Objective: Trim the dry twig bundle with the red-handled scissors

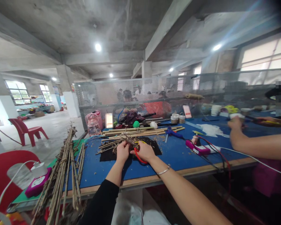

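My left hand (122,151) is closed on a thin brown twig (128,139) over a black mat (154,147) on the blue table (178,154). My right hand (144,152) grips red-handled pruning shears (138,155), whose blades meet the twig between my hands. Cut twig pieces (109,145) lie scattered on the mat just left of my hands. Long bamboo-like sticks (140,131) lie across the table beyond them.
A bundle of long sticks (63,175) leans at the table's left end beside a magenta device (37,184). A pink glue gun (198,148) with cords and blue scissors (173,133) lie to the right. Another person's arms (253,140) work at right. A mesh screen (154,93) backs the table.
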A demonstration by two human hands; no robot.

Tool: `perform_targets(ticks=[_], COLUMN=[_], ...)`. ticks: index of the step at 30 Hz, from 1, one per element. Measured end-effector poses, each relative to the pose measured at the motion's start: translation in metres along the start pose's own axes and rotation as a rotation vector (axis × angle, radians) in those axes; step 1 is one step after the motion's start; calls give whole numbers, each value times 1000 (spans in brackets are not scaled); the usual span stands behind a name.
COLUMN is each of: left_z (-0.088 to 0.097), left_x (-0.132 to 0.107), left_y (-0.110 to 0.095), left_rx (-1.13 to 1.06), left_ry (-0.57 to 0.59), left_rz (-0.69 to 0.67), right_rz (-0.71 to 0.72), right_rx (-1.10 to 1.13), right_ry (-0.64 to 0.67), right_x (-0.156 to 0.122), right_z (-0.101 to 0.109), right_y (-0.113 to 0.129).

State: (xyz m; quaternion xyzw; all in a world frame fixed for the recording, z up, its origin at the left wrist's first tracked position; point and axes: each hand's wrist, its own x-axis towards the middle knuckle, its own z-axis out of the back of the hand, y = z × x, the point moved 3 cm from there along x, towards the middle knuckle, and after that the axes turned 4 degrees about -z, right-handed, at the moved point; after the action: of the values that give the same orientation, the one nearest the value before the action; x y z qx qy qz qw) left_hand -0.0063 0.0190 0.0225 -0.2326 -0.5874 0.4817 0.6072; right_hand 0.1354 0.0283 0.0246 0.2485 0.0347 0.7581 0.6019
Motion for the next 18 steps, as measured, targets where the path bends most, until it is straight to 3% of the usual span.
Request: perform_targets(ticks=[6,11,18], left_z=[-2,-3,-2], left_x=[1,0,-3], left_y=[10,6,1], left_rx=[-8,23,44], left_ry=[25,31,15], left_rz=[16,13,38], right_rz=[23,110,37], right_rx=[21,51,-17], right_ry=[-48,-117,-35], right_x=[0,2,2], right_z=[-5,-6,-5], right_y=[-1,0,-1])
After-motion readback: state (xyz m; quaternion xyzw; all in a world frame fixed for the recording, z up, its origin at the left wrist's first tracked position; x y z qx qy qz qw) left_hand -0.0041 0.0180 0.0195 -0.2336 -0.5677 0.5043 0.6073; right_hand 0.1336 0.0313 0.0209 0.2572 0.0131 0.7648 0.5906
